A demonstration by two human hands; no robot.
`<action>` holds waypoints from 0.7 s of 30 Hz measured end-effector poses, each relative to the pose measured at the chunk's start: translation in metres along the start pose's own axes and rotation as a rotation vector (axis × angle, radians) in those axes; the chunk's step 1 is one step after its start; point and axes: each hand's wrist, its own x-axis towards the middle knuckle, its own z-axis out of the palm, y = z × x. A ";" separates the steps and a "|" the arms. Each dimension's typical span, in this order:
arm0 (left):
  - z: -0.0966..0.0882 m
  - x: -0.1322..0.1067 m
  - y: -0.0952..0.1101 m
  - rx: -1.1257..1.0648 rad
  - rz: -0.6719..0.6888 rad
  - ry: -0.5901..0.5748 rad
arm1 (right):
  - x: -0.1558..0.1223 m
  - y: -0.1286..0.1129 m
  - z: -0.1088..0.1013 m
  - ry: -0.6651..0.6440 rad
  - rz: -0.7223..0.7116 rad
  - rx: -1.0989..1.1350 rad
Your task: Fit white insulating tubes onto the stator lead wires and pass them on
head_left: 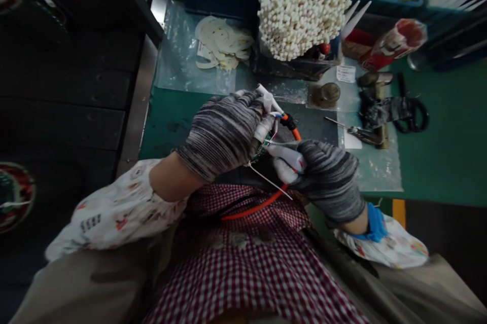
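Note:
Both hands wear grey-black striped gloves with white-wrapped fingertips. My left hand (228, 131) is closed at the near edge of the mat around a wound coil (262, 149) with green wire, mostly hidden by the fingers. White sleeving (274, 105) and an orange cable (254, 210) come off it; the cable loops down over the apron. A thin pale strand (285, 142) stretches from the coil into my right hand (329, 177), whose fingers are closed on it. Below the coil, a white cable tie (271, 181) sticks out with its tail loose.
Behind the hands stands a black bin of white sleeves (308, 4). Pale curved strips (222, 42) lie left of it. A screwdriver (357, 132), black scissors (411, 113) and a red-white can (397, 42) are on the right. More wound coils (15, 197) sit at far left.

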 end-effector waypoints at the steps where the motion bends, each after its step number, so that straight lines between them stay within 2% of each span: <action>1: -0.002 0.005 0.000 0.024 0.019 -0.057 | 0.001 0.002 0.002 0.015 -0.001 -0.018; 3: -0.005 0.014 -0.001 0.073 0.032 -0.145 | 0.005 0.006 0.007 0.039 -0.011 -0.096; 7: -0.005 0.028 -0.004 0.125 0.024 -0.217 | 0.011 0.007 0.015 0.024 0.007 -0.198; 11: -0.003 0.039 0.000 0.212 -0.010 -0.251 | 0.003 0.012 0.018 0.039 0.065 -0.053; 13: -0.007 0.041 0.008 0.255 -0.042 -0.249 | -0.005 0.019 0.018 0.096 0.118 0.090; 17: -0.022 0.030 0.027 0.281 -0.153 -0.332 | -0.010 0.047 0.013 0.274 0.318 0.372; 19: -0.027 0.018 0.033 0.336 -0.154 -0.414 | 0.000 0.070 0.010 0.318 0.388 0.433; 21: -0.027 0.007 0.036 0.436 -0.150 -0.460 | 0.018 0.098 0.012 0.357 0.381 0.442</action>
